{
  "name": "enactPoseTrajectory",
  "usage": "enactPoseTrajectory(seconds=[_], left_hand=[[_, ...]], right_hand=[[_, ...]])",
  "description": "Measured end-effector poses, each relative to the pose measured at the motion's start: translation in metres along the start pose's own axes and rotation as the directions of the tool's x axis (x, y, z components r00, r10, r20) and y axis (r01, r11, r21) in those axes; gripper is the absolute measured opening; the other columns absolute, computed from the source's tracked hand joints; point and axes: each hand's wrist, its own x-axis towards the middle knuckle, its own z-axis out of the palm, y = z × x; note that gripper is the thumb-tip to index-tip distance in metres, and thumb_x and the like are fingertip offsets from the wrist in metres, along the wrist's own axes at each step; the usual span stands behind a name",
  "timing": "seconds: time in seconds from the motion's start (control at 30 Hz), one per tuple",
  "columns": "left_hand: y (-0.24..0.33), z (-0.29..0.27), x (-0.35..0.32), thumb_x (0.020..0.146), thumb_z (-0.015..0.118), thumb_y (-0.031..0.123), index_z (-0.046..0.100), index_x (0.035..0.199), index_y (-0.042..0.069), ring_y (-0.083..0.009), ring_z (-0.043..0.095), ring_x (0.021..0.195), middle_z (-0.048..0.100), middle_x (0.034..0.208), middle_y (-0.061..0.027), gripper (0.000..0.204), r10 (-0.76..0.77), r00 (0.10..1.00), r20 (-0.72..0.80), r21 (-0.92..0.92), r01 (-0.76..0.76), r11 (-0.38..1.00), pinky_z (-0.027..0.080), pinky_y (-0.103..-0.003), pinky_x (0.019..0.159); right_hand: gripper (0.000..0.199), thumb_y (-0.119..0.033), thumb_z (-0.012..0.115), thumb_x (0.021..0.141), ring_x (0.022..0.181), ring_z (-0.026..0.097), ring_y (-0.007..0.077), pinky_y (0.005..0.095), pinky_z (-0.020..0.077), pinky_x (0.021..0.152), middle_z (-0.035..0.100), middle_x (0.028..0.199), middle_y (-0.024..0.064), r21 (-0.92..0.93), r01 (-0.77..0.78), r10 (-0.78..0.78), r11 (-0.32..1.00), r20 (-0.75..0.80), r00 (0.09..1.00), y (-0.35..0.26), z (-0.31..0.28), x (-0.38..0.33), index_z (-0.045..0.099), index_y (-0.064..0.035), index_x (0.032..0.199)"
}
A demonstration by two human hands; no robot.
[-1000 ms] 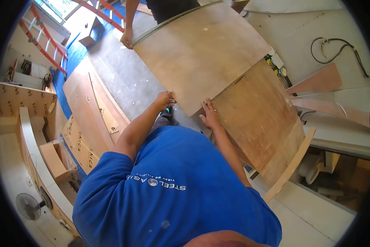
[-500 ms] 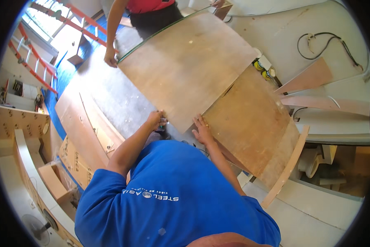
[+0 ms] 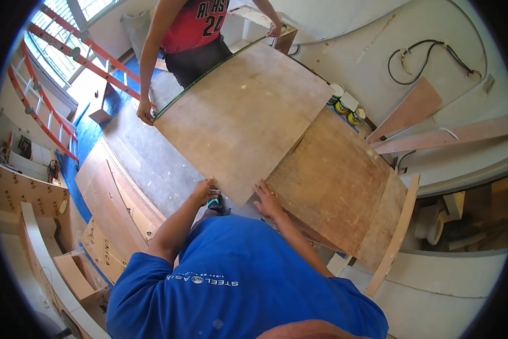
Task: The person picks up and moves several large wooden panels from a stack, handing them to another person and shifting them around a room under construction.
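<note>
A large thin plywood sheet (image 3: 240, 101) lies in front of me, partly over a second, browner plywood panel (image 3: 333, 186). My left hand (image 3: 202, 192) is closed on the near edge of the sheet, left of its near corner. At the sheet's right edge, close to that corner, my right hand (image 3: 267, 200) rests with its fingers stretched out, touching the wood. Across from me a co-worker in a red shirt (image 3: 194, 25) holds the far, green-lined edge, with one hand (image 3: 145, 112) at its left end and the other hand (image 3: 274, 29) at its right end.
Orange ladders (image 3: 45, 107) stand at the far left. Curved plywood pieces (image 3: 110, 195) lie left of me. Several cans (image 3: 353, 117) sit beyond the sheet's right edge. A wooden strip (image 3: 398, 234) borders the brown panel, and a black cable (image 3: 423, 56) lies at the far right.
The view has shifted, showing more of the co-worker. The sheet and both my hands sit lower in the picture, the sheet slightly left. My left hand keeps its grip.
</note>
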Motion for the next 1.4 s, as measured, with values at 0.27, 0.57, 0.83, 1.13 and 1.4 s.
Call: enactPoseTrajectory(seconds=[0.27, 0.57, 0.83, 1.13, 1.4], left_hand=[[0.0, -0.003, -0.002, 0.096, 0.051, 0.035, 0.055, 0.102, 0.005, -0.0243, 0.062, 0.068, 0.058, 0.084, -0.0102, 0.031, -0.032, 0.999, -0.038, -0.004, 0.032, 0.999, 0.054, -0.037, 0.061], [0.003, 0.003, -0.005, 0.095, 0.053, 0.031, 0.055, 0.102, 0.006, -0.0243, 0.062, 0.069, 0.058, 0.087, -0.0108, 0.026, -0.033, 0.998, -0.054, 0.006, 0.033, 0.999, 0.052, -0.036, 0.059], [0.0, -0.002, -0.002, 0.094, 0.054, 0.03, 0.054, 0.101, 0.006, -0.0239, 0.062, 0.068, 0.058, 0.086, -0.0111, 0.025, -0.03, 0.999, -0.016, -0.025, 0.029, 0.999, 0.052, -0.035, 0.058], [0.004, -0.001, -0.001, 0.094, 0.056, 0.03, 0.053, 0.099, 0.004, -0.0235, 0.062, 0.064, 0.058, 0.082, -0.0112, 0.026, -0.028, 0.999, -0.045, -0.02, 0.027, 0.999, 0.052, -0.035, 0.055], [0.007, 0.004, -0.005, 0.094, 0.055, 0.029, 0.053, 0.098, 0.003, -0.0233, 0.062, 0.062, 0.059, 0.078, -0.0115, 0.027, -0.014, 0.998, -0.065, -0.002, 0.014, 1.0, 0.052, -0.035, 0.054]], right_hand=[[0.073, -0.023, 0.067, 0.081, 0.143, 0.023, 0.0334, 0.0564, 0.0307, 0.108, 0.012, 0.159, 0.006, -0.037, -0.017, 0.02, 0.999, 0.061, 0.998, -0.006, -0.01, -0.003, 0.034, -0.0199, 0.146], [0.073, -0.021, 0.069, 0.08, 0.142, 0.023, 0.0331, 0.0569, 0.0306, 0.107, 0.012, 0.159, 0.005, 0.007, 0.002, -0.002, 1.0, 0.041, 0.999, -0.004, -0.01, -0.002, 0.036, -0.0191, 0.145], [0.075, -0.021, 0.07, 0.079, 0.141, 0.025, 0.0346, 0.0565, 0.0295, 0.108, 0.014, 0.159, 0.0079, 0.014, -0.01, 0.01, 1.0, 0.037, 0.999, -0.004, -0.005, 0.001, 0.035, -0.0188, 0.146], [0.071, -0.019, 0.067, 0.081, 0.142, 0.024, 0.0346, 0.0611, 0.0295, 0.107, 0.012, 0.159, 0.0043, 0.008, -0.019, 0.019, 1.0, 0.049, 0.999, -0.012, -0.011, 0.0, 0.036, -0.02, 0.145], [0.073, -0.018, 0.067, 0.082, 0.143, 0.021, 0.0347, 0.0613, 0.0298, 0.106, 0.011, 0.159, 0.0038, -0.014, -0.031, 0.032, 0.999, 0.065, 0.997, -0.013, -0.013, 0.001, 0.033, -0.0218, 0.146]])
